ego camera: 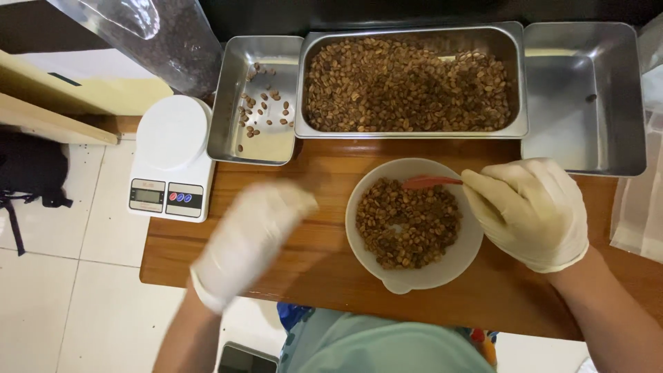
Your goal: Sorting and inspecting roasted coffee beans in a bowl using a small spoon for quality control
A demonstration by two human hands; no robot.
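Note:
A white bowl (456, 266) of brown coffee beans (407, 224) stands on the wooden table (318, 166). My right hand (528, 211), in a pale glove, holds a small red spoon (429, 182) over the bowl's far rim. My left hand (252, 231), also gloved, is blurred with motion above the table to the left of the bowl; whether it holds anything cannot be told. Behind the bowl a large steel tray (519, 83) is full of beans. A smaller steel tray (228, 103) to its left holds several loose beans.
An empty-looking steel tray (587, 124) sits at the back right with one dark bit in it. A white digital kitchen scale (173, 159) stands left of the table. A clear bag of dark beans (166, 41) leans at the back left. Clear plastic lies at the right edge.

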